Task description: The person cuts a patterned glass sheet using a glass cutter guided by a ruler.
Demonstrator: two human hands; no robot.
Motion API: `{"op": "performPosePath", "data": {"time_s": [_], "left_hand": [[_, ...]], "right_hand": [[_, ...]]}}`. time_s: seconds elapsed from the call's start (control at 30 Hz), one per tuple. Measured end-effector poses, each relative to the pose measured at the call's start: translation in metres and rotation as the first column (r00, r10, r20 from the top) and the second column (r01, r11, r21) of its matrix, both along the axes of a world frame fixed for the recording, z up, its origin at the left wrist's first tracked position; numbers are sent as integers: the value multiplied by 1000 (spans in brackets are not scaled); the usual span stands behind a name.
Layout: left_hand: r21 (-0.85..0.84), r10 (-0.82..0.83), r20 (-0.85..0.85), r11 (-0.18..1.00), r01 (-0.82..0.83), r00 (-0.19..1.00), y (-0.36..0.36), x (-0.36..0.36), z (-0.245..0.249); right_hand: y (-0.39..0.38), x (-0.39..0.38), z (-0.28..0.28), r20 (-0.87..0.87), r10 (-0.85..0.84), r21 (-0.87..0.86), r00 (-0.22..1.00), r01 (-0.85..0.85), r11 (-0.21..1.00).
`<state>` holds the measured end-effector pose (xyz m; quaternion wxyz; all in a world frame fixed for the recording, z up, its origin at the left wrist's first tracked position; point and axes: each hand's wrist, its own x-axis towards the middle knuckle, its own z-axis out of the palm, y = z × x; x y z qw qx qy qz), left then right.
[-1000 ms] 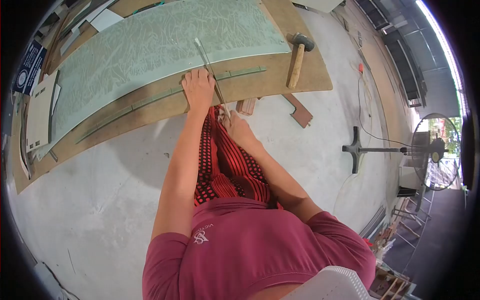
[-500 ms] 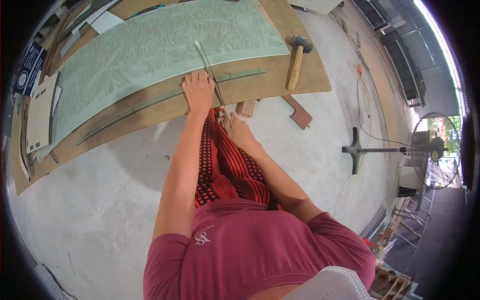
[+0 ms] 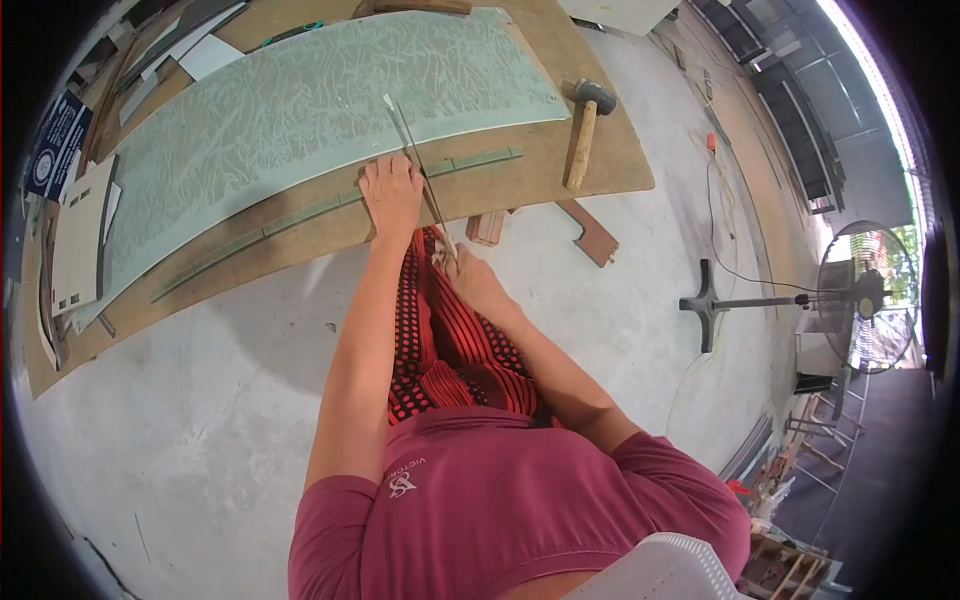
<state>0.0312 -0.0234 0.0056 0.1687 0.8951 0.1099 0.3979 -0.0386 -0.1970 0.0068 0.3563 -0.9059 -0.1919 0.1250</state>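
My left hand [image 3: 392, 195] presses on a long thin green strip [image 3: 300, 215] that lies along the near edge of the brown table [image 3: 530, 185]; its fingers are close together over the strip. Lower and to the right, just off the table edge, my right hand [image 3: 470, 278] is wrapped round the handle of a saw [image 3: 420, 155]. The thin saw blade points away from me and crosses the strip right beside my left hand. Beyond the strip lies a large pale green patterned panel [image 3: 330, 105].
A mallet [image 3: 585, 135] lies at the table's right end. Wood blocks [image 3: 487, 228] and a notched brown piece [image 3: 595, 238] are below the edge. A cream slotted board [image 3: 85, 235] is at far left. A standing fan [image 3: 855, 298] is at right on the floor.
The view has shifted slightly. The saw and my right hand have moved slightly toward me, while my left hand stays on the strip.
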Motion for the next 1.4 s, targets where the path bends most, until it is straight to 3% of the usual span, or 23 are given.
{"op": "performPosePath", "data": {"time_s": [0.1, 0.17, 0.27, 0.43, 0.57, 0.63, 0.67, 0.73, 0.87, 1.03, 1.17, 1.4], "left_hand": [[-3, -4, -3, 1000, 4, 1000, -1, 1, 1], [-4, -7, -6, 1000, 7, 1000, 0, 0, 0], [4, -21, 1, 1000, 21, 1000, -2, 1, 0], [6, 0, 10, 1000, 0, 1000, -1, 1, 1], [-1, -5, -14, 1000, 5, 1000, -1, 0, 1], [12, 4, -12, 1000, -4, 1000, -1, 1, 1], [11, 2, -20, 1000, -2, 1000, -2, 0, 1], [5, -7, 11, 1000, 7, 1000, -2, 0, 4], [19, 11, -21, 1000, -11, 1000, 0, 0, 0], [5, -1, -16, 1000, 1, 1000, -1, 0, 1], [11, -7, -33, 1000, 7, 999, -2, 0, 1], [25, -3, -7, 1000, 3, 1000, -1, 0, 1]], "right_hand": [[-23, -29, -13, -9, 80, -2, 997, -80, 997], [-26, -38, 0, -112, -7, -27, 994, 4, 1000], [-21, -21, -4, -82, 49, -31, 995, -52, 998], [12, 11, 4, -28, -58, 36, 998, 59, 998], [-8, -20, 5, -57, -27, 76, 998, 31, 997], [-20, -35, 1, -182, -46, -84, 982, 31, 996], [-20, -36, -2, -189, -48, -85, 981, 33, 996], [-18, -29, -5, -122, -13, 51, 992, 20, 999], [7, 7, 12, -127, -32, 8, 991, 33, 999], [-3, -12, 9, -51, -17, 130, 999, 23, 991], [-22, -38, 1, -189, -59, -11, 980, 57, 998], [6, 10, 6, -52, -32, 15, 998, 33, 999]]}}
